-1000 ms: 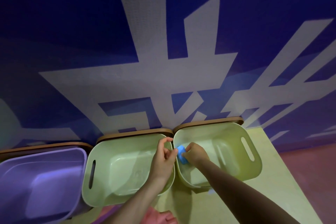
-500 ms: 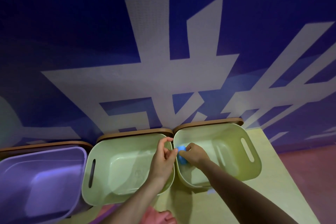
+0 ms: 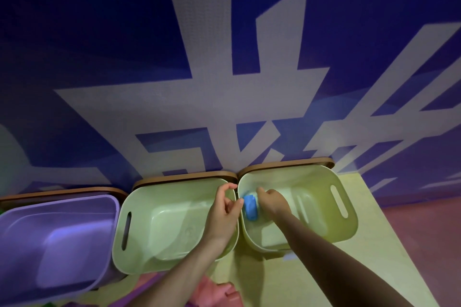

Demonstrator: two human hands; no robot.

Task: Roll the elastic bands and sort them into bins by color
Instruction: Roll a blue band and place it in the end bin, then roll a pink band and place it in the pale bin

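- My right hand (image 3: pixel 270 200) is over the near-left corner of the right green bin (image 3: pixel 348 229), fingers curled round the blue rolled band (image 3: pixel 250 205), which sits just inside that bin's left wall.
- My left hand (image 3: pixel 223 209) hangs above the right end of the middle green bin (image 3: pixel 124 244). Its fingers are loosely bent, and the fingertips come right up beside the blue roll; I cannot tell whether they actually touch or pinch it.
- The two green bins stand side by side, their facing walls touching or nearly so, with my hands meeting over that seam.
- A purple bin (image 3: pixel 30 252) stands to the left of the middle one.
- All three bins sit on a pale yellow bench (image 3: pixel 374 269), backed against a blue wall (image 3: pixel 99 32) with large white lettering.
- Some pink material (image 3: pixel 219 294) shows at the bottom edge, below my left forearm; I cannot make out what it is.
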